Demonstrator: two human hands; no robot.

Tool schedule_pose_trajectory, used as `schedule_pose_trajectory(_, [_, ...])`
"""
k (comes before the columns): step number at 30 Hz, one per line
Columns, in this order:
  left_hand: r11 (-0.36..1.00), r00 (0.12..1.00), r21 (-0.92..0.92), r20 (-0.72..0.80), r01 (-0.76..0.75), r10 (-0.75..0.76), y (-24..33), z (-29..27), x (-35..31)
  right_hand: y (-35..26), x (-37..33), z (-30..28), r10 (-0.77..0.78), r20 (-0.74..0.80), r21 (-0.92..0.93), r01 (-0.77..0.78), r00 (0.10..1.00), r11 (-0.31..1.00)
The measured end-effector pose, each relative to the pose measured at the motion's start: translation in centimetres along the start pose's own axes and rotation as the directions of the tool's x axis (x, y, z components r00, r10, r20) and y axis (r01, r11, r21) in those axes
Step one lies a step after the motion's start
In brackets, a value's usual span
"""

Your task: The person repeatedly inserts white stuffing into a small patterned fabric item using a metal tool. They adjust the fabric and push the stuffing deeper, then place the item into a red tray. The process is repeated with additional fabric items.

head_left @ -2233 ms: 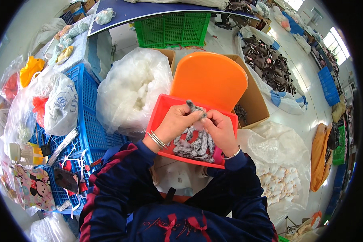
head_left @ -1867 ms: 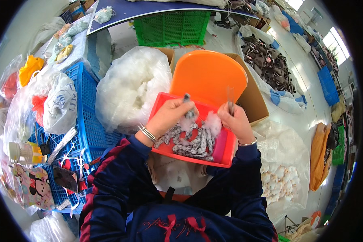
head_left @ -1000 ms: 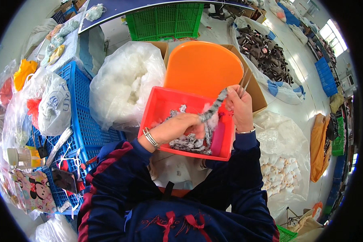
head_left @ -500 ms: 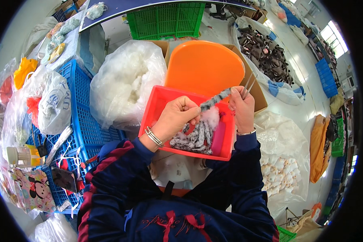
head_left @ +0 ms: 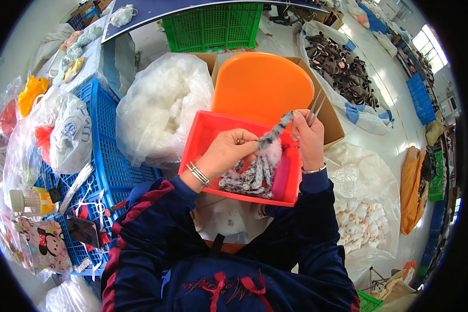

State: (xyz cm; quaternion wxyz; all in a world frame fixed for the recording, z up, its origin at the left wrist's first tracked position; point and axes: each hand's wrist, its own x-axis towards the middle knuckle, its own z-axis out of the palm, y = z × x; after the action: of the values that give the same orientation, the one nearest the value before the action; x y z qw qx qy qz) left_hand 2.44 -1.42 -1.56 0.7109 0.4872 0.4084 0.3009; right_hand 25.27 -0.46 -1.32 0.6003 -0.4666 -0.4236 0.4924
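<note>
A grey, black-striped furry plush strip (head_left: 278,130), like a toy tail, stretches between my two hands above a red plastic tub (head_left: 189,152). My left hand (head_left: 226,151) pinches its lower left end. At the upper right end, my right hand (head_left: 308,138) grips it between thumb and fingers. Metal tweezers (head_left: 317,105) also sit in my right hand, their prongs pointing up and away. Inside the tub lie several similar striped strips (head_left: 248,179), a tuft of white stuffing (head_left: 271,152) and a magenta object (head_left: 282,179) whose kind I cannot make out.
An orange stool seat (head_left: 265,86) stands just beyond the tub. Left of it is a clear bag of white stuffing (head_left: 164,99), beside blue crates (head_left: 106,140) with scissors on top. To the right lie bags of white pieces (head_left: 361,223) and dark plush toys (head_left: 338,65).
My right hand has shifted slightly left and is turned a little. The strip, nearly straight before, now bends upward at its right end.
</note>
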Motion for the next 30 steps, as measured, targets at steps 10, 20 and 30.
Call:
schedule_pose_trajectory(10, [0.997,0.994,-0.019,-0.077,-0.078,0.077,0.4,-1.1,0.3,-0.3,-0.2,-0.3,-0.018,0.004,0.008,0.018,1.000,1.000])
schedule_pose_trajectory(20, [0.980,0.986,-0.112,-0.066,-0.163,0.156,1.0,-2.2,0.1,-7.1,3.8,-9.8,-0.321,-0.510,-0.293,0.190,0.798,0.937])
schedule_pose_trajectory(30, [0.962,0.938,0.015,-0.216,-0.273,0.270,2.0,-4.9,0.3,5.6,0.0,-0.2,0.302,0.425,-0.759,0.154,0.853,0.632])
